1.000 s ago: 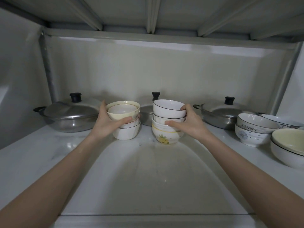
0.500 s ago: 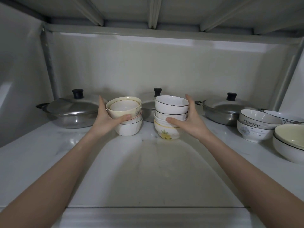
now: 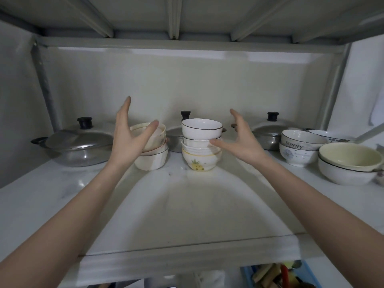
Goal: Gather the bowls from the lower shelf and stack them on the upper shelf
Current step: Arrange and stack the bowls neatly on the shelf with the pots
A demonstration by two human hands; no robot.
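Both stacks set down: my left hand and right hand spread wide, empty; I should retreat straight back, clear of rims.

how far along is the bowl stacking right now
Done: two stacks stand on the white shelf, a left stack topped by a cream bowl and a right stack on a pineapple-print bowl. In hand: nothing; the left hand and right hand are open beside them. Left: unclear, since the lower shelf is barely visible.
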